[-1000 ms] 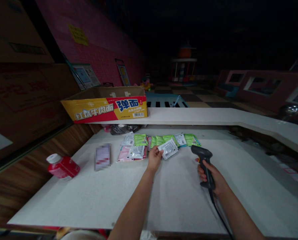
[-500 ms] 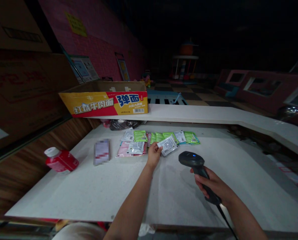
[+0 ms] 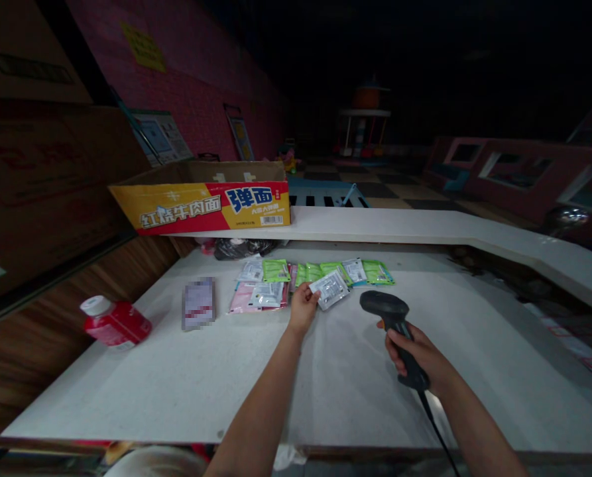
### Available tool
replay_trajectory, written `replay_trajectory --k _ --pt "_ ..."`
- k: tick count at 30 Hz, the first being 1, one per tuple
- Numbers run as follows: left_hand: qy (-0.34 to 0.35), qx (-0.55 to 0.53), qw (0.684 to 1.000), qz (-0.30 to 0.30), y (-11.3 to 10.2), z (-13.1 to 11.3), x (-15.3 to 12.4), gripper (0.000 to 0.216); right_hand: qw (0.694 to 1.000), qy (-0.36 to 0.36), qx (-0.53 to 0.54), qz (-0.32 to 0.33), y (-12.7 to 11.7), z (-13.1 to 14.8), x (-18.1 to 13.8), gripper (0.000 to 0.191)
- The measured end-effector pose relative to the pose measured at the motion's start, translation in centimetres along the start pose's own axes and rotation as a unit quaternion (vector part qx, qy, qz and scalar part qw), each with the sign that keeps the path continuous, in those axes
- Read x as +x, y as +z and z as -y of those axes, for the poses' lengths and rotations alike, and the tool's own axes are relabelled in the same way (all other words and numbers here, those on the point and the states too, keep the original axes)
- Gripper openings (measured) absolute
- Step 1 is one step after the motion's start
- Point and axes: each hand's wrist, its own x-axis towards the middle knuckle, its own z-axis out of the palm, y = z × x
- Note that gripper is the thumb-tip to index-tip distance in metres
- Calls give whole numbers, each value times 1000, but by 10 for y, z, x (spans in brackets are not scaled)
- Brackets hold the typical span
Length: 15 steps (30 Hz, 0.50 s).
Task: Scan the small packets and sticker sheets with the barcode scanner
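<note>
My left hand (image 3: 303, 307) pinches the near corner of a small white sachet (image 3: 330, 289) lying on the white counter (image 3: 256, 377). My right hand (image 3: 417, 358) is wrapped round the handle of a black barcode scanner (image 3: 392, 318), whose head points toward the sachet from the right; its cable runs back along my arm. Behind the sachet lies a row of green and white packets (image 3: 343, 271), with pink and white packets (image 3: 258, 295) to the left.
A red bottle with a white cap (image 3: 114, 324) lies on its side at the left. A flat blurred packet (image 3: 198, 303) sits near it. A yellow and red cardboard box (image 3: 201, 202) stands on the raised shelf (image 3: 425, 232). A dark bag (image 3: 240, 248) lies under the shelf.
My right hand swung the scanner down and left toward the sachet, then raised it a little. My left hand kept its pinch on the white sachet.
</note>
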Motion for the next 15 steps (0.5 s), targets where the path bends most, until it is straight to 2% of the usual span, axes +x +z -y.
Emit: replay_trajectory --k 4,9,12,15 --pt "-10 -9 1000 -6 2 -5 -2 48 986 -40 159 -19 -16 -4 28 43" --pt "-30 8 1000 -1 5 -18 -7 48 936 -57 347 19 -41 -18 53 36" --pt "-39 23 999 15 5 -25 -9 47 917 -74 390 31 -47 -22 55 30" --pt "-34 34 999 13 4 -28 -12 46 915 -90 392 26 -47 -22 55 29"
